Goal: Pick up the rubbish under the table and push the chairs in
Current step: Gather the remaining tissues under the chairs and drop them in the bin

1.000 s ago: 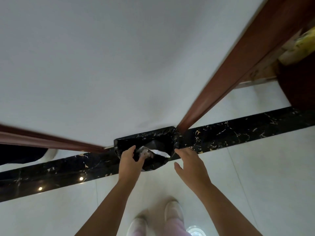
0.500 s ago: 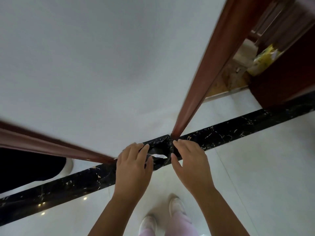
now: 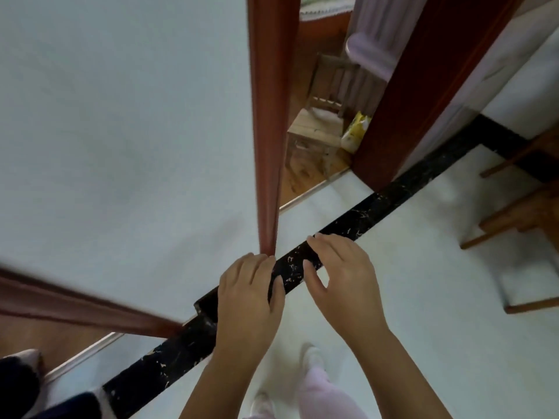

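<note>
Where the bag (image 3: pixel 205 305) gaped a second ago with white rubbish showing inside, it is now gathered under the left hand (image 3: pixel 248 297), whose fingers curl over it so that only a dark corner shows to that hand's left. The right hand (image 3: pixel 341 276) hovers just beside, fingers loosely spread, holding nothing. Collecting looks done, I judge; the chair (image 3: pixel 514 216), well off to the right, likely comes next.

Black bag (image 3: pixel 206 305) — mostly hidden; wooden chair (image 3: pixel 520 211) stands right.
</note>
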Available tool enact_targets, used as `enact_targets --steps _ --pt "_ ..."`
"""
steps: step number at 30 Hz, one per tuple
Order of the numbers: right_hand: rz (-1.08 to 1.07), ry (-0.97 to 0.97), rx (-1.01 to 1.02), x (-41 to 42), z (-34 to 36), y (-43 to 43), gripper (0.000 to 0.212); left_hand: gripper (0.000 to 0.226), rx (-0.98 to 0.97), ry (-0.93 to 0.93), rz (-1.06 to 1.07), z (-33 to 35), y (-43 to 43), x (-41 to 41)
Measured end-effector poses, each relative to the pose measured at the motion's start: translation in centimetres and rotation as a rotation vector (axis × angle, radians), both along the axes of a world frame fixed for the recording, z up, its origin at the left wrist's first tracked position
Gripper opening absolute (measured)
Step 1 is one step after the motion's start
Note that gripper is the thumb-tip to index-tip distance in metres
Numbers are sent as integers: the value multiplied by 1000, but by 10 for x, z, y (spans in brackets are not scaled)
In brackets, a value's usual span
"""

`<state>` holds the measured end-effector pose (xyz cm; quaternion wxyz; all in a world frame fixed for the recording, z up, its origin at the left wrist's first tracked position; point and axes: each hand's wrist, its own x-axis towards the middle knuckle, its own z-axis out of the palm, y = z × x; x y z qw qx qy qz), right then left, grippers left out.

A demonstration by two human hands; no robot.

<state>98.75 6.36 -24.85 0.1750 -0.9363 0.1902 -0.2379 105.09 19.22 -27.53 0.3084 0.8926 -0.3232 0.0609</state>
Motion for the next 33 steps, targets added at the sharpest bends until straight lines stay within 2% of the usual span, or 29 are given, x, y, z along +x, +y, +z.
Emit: enact_targets --steps 6,8,16,26,31,33 --pt "-199 0 -67 -62 47 -17 32 35 -79 -91 -212 44 -30 -28" --pt "-280 15 -80 -84 61 -25 35 36 -98 -103 -274 59 -44 -37" --pt "-616 43 -103 -177 101 -64 27 36 -147 -127 -581 105 -121 -94" --pt "-885 -13 -126 -336 128 -146 38 38 -164 -168 -944 135 -253 -241" --pt "-1021 -54 -173 -434 130 -197 22 39 -166 -176 -1086 146 -327 -338" --pt "-1073 -55 -182 -474 127 -212 26 38 -163 -174 -1156 149 -352 -377"
